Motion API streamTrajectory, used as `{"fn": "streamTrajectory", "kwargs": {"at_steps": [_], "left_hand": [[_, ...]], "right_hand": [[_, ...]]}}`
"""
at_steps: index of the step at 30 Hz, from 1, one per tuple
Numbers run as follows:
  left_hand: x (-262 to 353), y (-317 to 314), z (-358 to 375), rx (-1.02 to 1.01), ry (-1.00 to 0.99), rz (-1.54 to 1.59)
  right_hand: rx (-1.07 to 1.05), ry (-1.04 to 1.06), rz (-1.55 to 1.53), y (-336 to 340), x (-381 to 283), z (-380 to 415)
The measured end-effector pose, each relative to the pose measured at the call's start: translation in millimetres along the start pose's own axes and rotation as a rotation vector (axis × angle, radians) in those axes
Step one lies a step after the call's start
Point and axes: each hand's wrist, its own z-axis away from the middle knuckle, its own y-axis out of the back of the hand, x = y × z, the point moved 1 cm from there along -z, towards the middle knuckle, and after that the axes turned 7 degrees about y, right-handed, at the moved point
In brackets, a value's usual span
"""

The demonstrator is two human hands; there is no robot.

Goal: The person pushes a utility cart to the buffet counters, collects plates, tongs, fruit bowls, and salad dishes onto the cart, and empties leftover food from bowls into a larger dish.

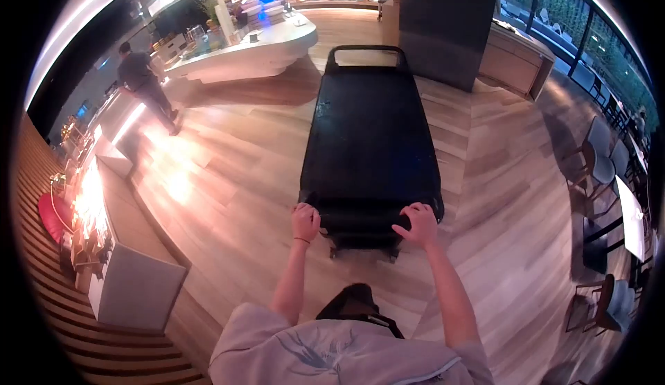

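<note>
Lower centre: our left hand [305,222] curls shut on black cart [370,136], right hand [420,224] rests half-open (thumb spread) — we best press evenly.

Here's the cart [370,136], smooth black plastic by the look of it, mostly matt with a faint sheen. Wood planks run across the floor [512,226], satin-smooth, flaring glossy under the light. The counter [242,59] gleams white and smooth; the pillar [447,25] looks dark and matt. The shirt [332,357] is soft, matt cloth.
</note>
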Motion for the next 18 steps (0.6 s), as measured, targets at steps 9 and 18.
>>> {"fn": "streamTrajectory", "kwargs": {"at_steps": [9, 18], "left_hand": [[4, -129, -133, 0.048, 0.043, -0.006], [-14, -245, -256, 0.036, 0.032, -0.083]], "right_hand": [[0.011, 0.035, -0.004, -15, 176, -119], [-0.061, 0.054, -0.07, -29, 323, -241]]}}
